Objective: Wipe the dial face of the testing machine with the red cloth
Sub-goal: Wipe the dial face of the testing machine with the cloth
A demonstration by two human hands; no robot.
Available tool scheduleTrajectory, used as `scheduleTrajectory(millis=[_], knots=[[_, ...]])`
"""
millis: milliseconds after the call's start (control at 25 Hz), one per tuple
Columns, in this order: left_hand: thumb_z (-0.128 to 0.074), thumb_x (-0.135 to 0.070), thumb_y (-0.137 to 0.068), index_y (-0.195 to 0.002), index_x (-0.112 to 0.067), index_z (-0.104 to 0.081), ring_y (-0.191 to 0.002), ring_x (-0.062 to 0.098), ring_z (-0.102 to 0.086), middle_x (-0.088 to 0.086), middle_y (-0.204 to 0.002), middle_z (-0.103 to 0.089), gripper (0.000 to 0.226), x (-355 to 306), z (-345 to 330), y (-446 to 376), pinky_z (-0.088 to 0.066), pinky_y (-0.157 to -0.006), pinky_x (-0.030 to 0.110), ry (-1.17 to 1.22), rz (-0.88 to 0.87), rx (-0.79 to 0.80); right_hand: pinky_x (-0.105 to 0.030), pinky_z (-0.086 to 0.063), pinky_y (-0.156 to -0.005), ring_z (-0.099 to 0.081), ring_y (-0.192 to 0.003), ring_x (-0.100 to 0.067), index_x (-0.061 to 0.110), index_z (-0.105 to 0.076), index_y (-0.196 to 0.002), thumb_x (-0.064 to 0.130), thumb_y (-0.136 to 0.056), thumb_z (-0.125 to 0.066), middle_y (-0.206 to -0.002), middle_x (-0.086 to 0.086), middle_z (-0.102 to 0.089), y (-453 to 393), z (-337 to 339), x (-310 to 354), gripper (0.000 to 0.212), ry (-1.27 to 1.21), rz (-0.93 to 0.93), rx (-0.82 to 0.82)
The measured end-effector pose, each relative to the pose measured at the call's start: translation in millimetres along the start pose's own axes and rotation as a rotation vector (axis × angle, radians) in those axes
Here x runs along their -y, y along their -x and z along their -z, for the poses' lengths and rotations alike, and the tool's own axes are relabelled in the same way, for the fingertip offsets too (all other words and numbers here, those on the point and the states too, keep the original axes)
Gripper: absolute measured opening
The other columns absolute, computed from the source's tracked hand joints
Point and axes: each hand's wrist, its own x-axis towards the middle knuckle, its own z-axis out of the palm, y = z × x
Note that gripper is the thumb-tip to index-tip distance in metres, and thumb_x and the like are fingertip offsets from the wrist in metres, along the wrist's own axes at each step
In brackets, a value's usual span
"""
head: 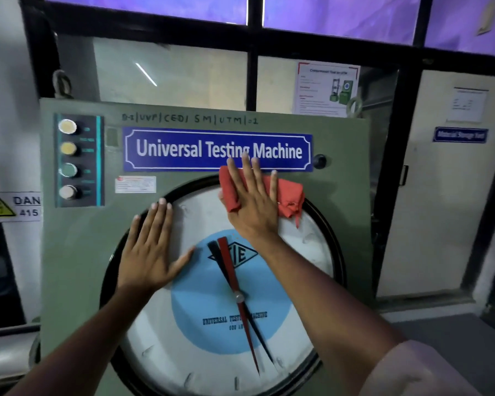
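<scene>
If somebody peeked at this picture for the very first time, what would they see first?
Probably the huge round dial face filling the lower middle of the green machine, with its light blue circle and long red and black pointers. Next, the red cloth at the top of the dial, pressed flat under the right hand, while the left hand rests flat on the dial's left edge. Above them, a blue sign reads "Universal Testing Machine".
</scene>
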Motion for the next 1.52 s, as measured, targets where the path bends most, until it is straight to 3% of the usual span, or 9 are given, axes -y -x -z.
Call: scheduleTrajectory(millis=[80,200,440,640,800,960,1080,1320,1520], knots=[[-0.034,-0.07,-0.105,-0.173,-0.004,-0.023,-0.171,0.02,-0.01,0.011,-0.182,-0.019,0.095,0.5,-0.3,1.2,-0.007,-0.139,0.042,-0.001,-0.104,0.001,-0.059,0.0,-0.133,-0.003,-0.168,-0.022,0.033,-0.011,-0.172,0.064,-0.109,-0.031,-0.181,0.0,-0.003,17.8,1.8,-28.6,0.074,0.03,-0.205,-0.014],[-0.037,-0.069,-0.102,-0.171,0.0,-0.026,-0.167,0.03,-0.026,0.016,-0.18,-0.023,0.098,-4.2,2.6,0.0,-0.008,-0.139,0.041,-0.011,-0.09,-0.002,-0.063,-0.006,-0.132,-0.004,-0.167,-0.025,0.029,-0.011,-0.173,0.06,-0.108,-0.029,-0.181,-0.004,-0.006,61.7,5.3,-65.3,0.074,0.027,-0.48,-0.02],[-0.039,-0.077,-0.096,-0.17,0.002,-0.027,-0.165,0.032,-0.029,0.017,-0.179,-0.025,0.109,-4.1,4.6,-2.1,-0.005,-0.139,0.036,0.005,-0.026,0.014,-0.064,-0.003,-0.131,0.002,-0.168,-0.025,0.03,-0.016,-0.172,0.062,-0.101,-0.018,-0.181,-0.004,-0.003,49.7,13.3,-60.5,0.078,-0.13,-0.763,0.01],[-0.037,-0.08,-0.098,-0.173,-0.004,-0.023,-0.171,0.02,-0.012,0.01,-0.183,-0.018,0.107,-1.1,-1.1,-0.7,-0.009,-0.14,0.037,0.013,-0.028,0.021,-0.061,0.011,-0.131,0.012,-0.167,-0.024,0.037,-0.039,-0.163,0.074,-0.098,-0.019,-0.182,0.002,-0.004,-18.1,13.2,10.5,0.078,-0.158,-0.482,0.04],[-0.045,-0.079,-0.098,-0.173,-0.007,-0.022,-0.171,0.019,-0.016,0.009,-0.183,-0.02,0.107,0.5,-3.8,0.9,-0.012,-0.139,0.038,-0.004,-0.022,-0.006,-0.062,0.008,-0.131,0.005,-0.168,-0.025,0.037,-0.055,-0.152,0.074,-0.1,-0.028,-0.181,0.003,-0.015,-28.0,9.4,57.8,0.069,-0.129,-0.238,0.054],[-0.048,-0.077,-0.098,-0.172,-0.006,-0.026,-0.17,0.019,-0.02,0.008,-0.182,-0.022,0.105,1.4,-5.1,2.1,-0.016,-0.139,0.038,0.002,-0.01,-0.035,-0.058,0.011,-0.132,-0.003,-0.168,-0.023,0.036,-0.054,-0.154,0.071,-0.1,-0.045,-0.18,0.003,-0.019,-26.7,4.1,79.9,0.065,-0.118,0.013,0.066],[-0.045,-0.078,-0.098,-0.173,-0.006,-0.023,-0.17,0.018,-0.017,0.008,-0.183,-0.019,0.106,3.0,-5.1,3.9,-0.013,-0.139,0.038,0.007,-0.015,-0.019,-0.059,0.002,-0.133,-0.011,-0.167,-0.022,0.032,-0.049,-0.16,0.067,-0.098,-0.057,-0.179,0.0,-0.022,-29.0,6.1,59.0,0.072,-0.064,0.182,0.068],[-0.037,-0.08,-0.095,-0.176,-0.011,-0.012,-0.172,0.015,-0.005,0.005,-0.185,-0.011,0.109,-1.0,-0.1,3.2,-0.003,-0.139,0.034,0.048,0.011,0.068,-0.052,0.002,-0.135,-0.008,-0.167,-0.02,0.032,-0.044,-0.163,0.069,-0.104,-0.045,-0.179,0.0,-0.022,-15.2,18.0,-11.5,0.07,-0.125,-0.138,0.055],[-0.037,-0.08,-0.094,-0.175,-0.008,-0.016,-0.169,0.023,-0.018,0.007,-0.184,-0.013,0.11,-2.8,2.9,3.2,0.0,-0.139,0.034,0.063,0.022,0.075,-0.051,-0.001,-0.135,-0.007,-0.167,-0.022,0.028,-0.033,-0.168,0.061,-0.106,-0.047,-0.18,-0.002,-0.018,39.3,19.3,-75.2,0.071,-0.101,-0.534,0.02]])
